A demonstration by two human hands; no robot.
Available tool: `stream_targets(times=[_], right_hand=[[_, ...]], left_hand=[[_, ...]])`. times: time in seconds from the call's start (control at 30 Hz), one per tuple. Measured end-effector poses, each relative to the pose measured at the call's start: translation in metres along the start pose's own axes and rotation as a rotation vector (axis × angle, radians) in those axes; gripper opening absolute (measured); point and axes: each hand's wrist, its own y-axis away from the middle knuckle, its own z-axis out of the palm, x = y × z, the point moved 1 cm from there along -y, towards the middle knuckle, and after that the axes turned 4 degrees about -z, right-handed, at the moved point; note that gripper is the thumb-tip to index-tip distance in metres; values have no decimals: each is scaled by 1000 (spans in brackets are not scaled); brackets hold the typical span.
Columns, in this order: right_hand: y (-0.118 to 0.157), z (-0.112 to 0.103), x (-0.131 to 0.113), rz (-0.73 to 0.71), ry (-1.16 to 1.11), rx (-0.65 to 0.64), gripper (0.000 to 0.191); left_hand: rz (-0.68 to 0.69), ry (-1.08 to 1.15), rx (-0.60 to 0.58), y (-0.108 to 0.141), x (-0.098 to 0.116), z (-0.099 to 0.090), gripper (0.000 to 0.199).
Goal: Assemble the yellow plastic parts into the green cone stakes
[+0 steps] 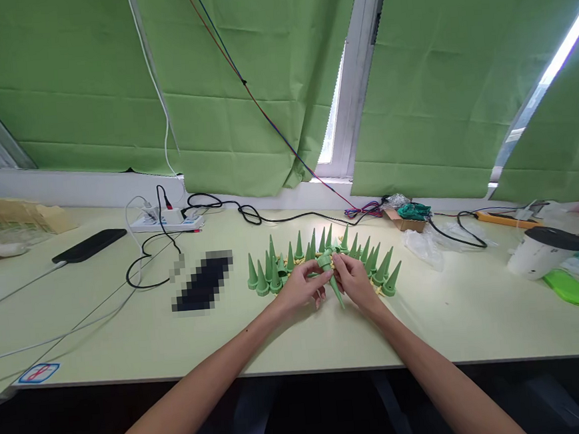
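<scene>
My left hand (304,287) is closed around the wide collar end of a green plastic cone (336,293), whose tip points down toward the table's front edge. Close beside it, my right hand (353,280) pinches at the cone's open base. Whatever sits between those fingertips is too small to make out, though yellowish bits show there. Behind and to both sides of my hands, several more green cones (261,279) stand upright in a cluster. Small yellow pieces (378,290) lie among the cones on the right.
Left of the cones lies a dark pixelated rectangle (204,282), with a black phone (89,246) farther left. Cables run from a power strip (167,220) at the back. A small cardboard box (404,221), plastic bags (422,248) and a lidded white cup (540,251) stand right.
</scene>
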Motion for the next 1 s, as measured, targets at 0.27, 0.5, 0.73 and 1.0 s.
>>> stream_targets(times=[0.27,0.5,0.73,1.0], right_hand=[[0,-1,1,-1,4,14,47],[0,1,2,41,-61,8,48],[1,2,-3,76,-184,-3,49],[1,2,-8,37,-172,2,47]], left_hand=[[108,-234,108,3,-3,1,39],[210,-337,196,5,2,4,32],[250,-368,247,4,-1,2,25],[-89,74,21,-5,-8,-2,36]])
